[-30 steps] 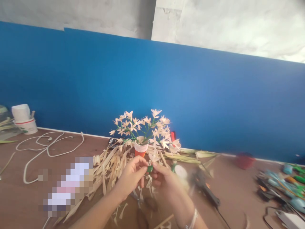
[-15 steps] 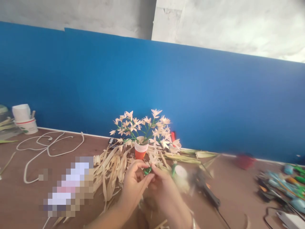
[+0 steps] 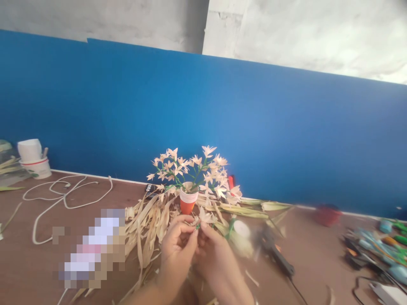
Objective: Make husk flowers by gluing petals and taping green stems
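Note:
My left hand (image 3: 176, 250) and my right hand (image 3: 212, 254) meet low in the middle, fingertips pinched together on a small pale paper flower with a green stem (image 3: 202, 219). Just behind them stands an orange paper cup (image 3: 187, 201) holding a bunch of the same pale flowers on green stems (image 3: 190, 168). Dry straw-coloured leaf strips (image 3: 149, 220) lie heaped around the cup and under my hands.
A black glue gun (image 3: 276, 253) lies right of my hands. White cable (image 3: 60, 199) loops at left, white cups (image 3: 32, 157) far left. Green and blue tools (image 3: 378, 250) crowd the right edge. A blue wall (image 3: 286, 135) backs the brown table (image 3: 314, 262).
Both hands have drawn slightly nearer me and closer together. The pale flower now shows above my fingertips, where before only a green piece showed.

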A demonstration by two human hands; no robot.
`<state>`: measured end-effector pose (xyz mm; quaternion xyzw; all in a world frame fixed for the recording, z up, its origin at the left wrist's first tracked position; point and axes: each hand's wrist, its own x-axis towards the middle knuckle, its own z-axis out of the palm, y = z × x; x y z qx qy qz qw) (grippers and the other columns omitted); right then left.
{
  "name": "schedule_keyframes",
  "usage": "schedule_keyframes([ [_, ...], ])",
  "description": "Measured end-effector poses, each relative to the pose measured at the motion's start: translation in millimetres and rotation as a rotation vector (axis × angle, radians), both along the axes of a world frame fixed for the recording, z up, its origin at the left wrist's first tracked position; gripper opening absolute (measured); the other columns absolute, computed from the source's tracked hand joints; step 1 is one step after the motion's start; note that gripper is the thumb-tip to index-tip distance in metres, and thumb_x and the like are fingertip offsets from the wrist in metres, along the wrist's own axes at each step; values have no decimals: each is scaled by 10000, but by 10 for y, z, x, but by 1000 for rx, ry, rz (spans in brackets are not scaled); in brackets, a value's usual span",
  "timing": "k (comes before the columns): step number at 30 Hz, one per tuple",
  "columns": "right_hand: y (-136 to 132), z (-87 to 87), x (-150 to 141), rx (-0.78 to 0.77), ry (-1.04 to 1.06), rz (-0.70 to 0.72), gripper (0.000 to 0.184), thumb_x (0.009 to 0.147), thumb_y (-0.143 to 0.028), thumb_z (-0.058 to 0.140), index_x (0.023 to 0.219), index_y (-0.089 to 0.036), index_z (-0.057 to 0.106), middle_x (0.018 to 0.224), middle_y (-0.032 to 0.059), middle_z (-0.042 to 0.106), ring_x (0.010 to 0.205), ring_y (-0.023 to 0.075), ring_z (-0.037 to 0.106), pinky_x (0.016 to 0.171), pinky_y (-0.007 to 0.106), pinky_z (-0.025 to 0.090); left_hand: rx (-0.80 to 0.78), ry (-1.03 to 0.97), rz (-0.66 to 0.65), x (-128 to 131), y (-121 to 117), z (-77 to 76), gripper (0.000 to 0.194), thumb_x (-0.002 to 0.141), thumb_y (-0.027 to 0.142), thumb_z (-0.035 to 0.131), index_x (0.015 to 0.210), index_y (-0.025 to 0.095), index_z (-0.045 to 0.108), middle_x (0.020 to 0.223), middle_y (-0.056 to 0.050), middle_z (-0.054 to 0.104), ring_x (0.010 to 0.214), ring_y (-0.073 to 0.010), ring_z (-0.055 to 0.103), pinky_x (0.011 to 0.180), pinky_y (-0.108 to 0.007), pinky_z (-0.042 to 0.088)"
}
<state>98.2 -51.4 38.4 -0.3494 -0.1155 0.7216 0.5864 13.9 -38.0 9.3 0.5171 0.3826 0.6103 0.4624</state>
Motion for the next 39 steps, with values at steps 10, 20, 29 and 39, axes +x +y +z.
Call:
schedule_keyframes([
  [10, 44, -36, 2, -40, 37, -69, 217, 613, -254, 723, 581, -167, 527, 531, -36, 482, 495, 90, 437, 465, 209, 347, 305, 81, 24, -42, 91, 21, 83, 760, 124, 537, 725, 188, 577, 752, -3, 582, 706, -136, 609, 631, -236, 514],
  [20, 55, -117, 16, 87, -53, -66, 149, 661, -267, 688, 681, -173, 574, 647, -15, 530, 600, 107, 486, 553, 218, 410, 227, 158, -10, -146, 179, 144, 93, 745, 191, 600, 729, 181, 691, 736, -25, 614, 696, -144, 608, 610, -221, 501],
  [29, 93, -2, 210, 683, -1453, -421, 524, 685, -145, 556, 1189, -257, 468, 1246, 77, 444, 1146, 268, 400, 936, 440, 340, -272, 12, -180, -214, 330, 288, 172, 707, 301, 646, 679, 131, 635, 494, 15, 579, 418, -68, 457, 417, -164, 364],
  [39, 113, 89, 393, 960, -1940, -287, 146, 748, -94, 540, 776, -232, 576, 1044, 31, 562, 1017, 231, 463, 827, 404, 347, -342, 91, -313, -197, 301, 305, 142, 696, 275, 637, 723, 135, 641, 492, 26, 571, 446, -80, 471, 413, -170, 361],
])
